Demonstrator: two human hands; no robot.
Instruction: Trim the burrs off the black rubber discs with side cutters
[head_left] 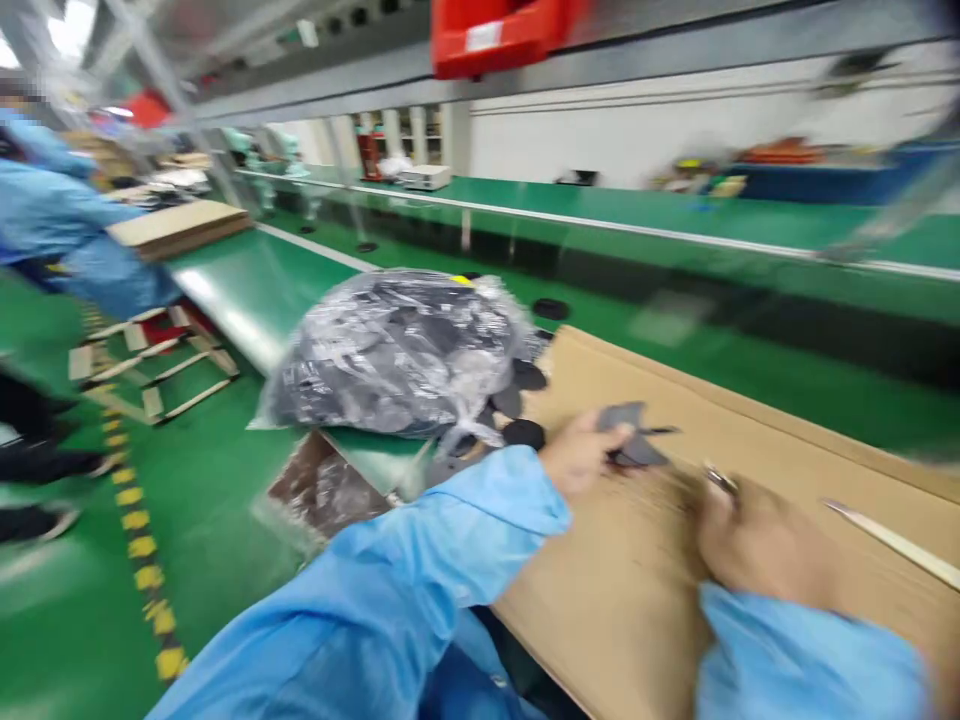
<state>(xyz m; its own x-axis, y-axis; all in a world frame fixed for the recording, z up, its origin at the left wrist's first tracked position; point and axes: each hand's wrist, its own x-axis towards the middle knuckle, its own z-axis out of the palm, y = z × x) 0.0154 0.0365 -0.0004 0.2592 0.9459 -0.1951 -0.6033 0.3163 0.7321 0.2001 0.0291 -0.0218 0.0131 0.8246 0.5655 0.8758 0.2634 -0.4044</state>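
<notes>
My left hand (577,455) is closed around a flat dark grey piece (639,447) with angular edges, held just above a cardboard sheet (600,590). To its right, my right hand (769,545) is blurred by motion, its fingers closed on a small shiny metal tool (721,480); its exact kind does not show. The two hands are apart. Beside my left hand, several black discs (523,434) spill from a large clear plastic bag (397,350) full of dark pieces. A slim pale stick with a dark pointed tip (892,540) lies on the cardboard to the right.
Below the bag stands an open box (326,485) with plastic lining. A green conveyor line (787,310) runs behind the cardboard. Overhead hangs a red bin (495,40). At the left are a co-worker in blue (60,220), stacked boards (180,225) and a wooden frame stool (154,365).
</notes>
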